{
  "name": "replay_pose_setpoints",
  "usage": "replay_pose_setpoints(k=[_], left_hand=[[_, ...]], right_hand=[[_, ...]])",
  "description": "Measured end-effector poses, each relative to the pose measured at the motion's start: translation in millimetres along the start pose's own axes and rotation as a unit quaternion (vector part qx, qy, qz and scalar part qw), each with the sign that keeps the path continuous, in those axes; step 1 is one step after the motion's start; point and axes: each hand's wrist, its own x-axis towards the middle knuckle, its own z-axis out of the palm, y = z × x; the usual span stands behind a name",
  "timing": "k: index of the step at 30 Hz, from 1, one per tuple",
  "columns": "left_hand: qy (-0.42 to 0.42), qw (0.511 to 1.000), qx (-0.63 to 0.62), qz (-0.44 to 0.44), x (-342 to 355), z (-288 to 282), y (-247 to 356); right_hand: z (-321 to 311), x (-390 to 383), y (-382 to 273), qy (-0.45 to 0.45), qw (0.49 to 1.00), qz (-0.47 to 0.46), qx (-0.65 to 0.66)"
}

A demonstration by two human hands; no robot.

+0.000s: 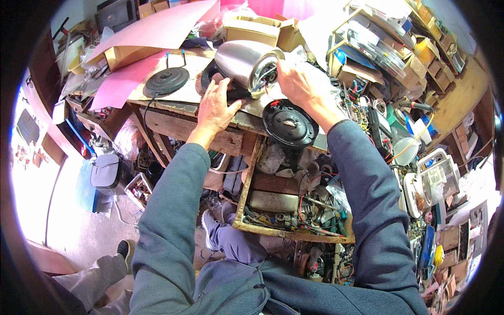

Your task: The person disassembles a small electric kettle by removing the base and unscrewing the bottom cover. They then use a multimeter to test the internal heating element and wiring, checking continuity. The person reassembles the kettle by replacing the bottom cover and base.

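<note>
A silver metal electric kettle lies on its side on the bench, its opened underside turned right with inner parts and wires showing. My left hand is closed at its black handle, thumb toward me. At the rim of the underside my right hand is closed with bent fingers; its fingertips are hidden, and what they pinch cannot be made out. Below my right hand, a round black bottom cover sits at the bench edge above the drawer, near a thin red wire that runs from the kettle.
A black round power base with a cord lies left on the bench. An open wooden drawer full of parts juts out toward me. Wires and tools crowd the right side, by a soldering iron. Cardboard boxes stand behind. Another person's leg shows lower left.
</note>
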Motion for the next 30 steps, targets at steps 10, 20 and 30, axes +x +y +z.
replay_pose_setpoints(k=[10, 20, 30], left_hand=[[0.032, 0.999, 0.032, 0.017, -3, 2, -4], [0.018, 0.999, 0.034, 0.002, -3, 0, -4], [0.017, 1.000, 0.018, -0.005, -2, 2, -6]], right_hand=[[-3, 67, 22, -0.305, 0.951, 0.039, 0.017], [-16, 88, 2, -0.422, 0.896, 0.138, 0.010], [-6, 86, 8, -0.412, 0.905, 0.105, -0.007]])
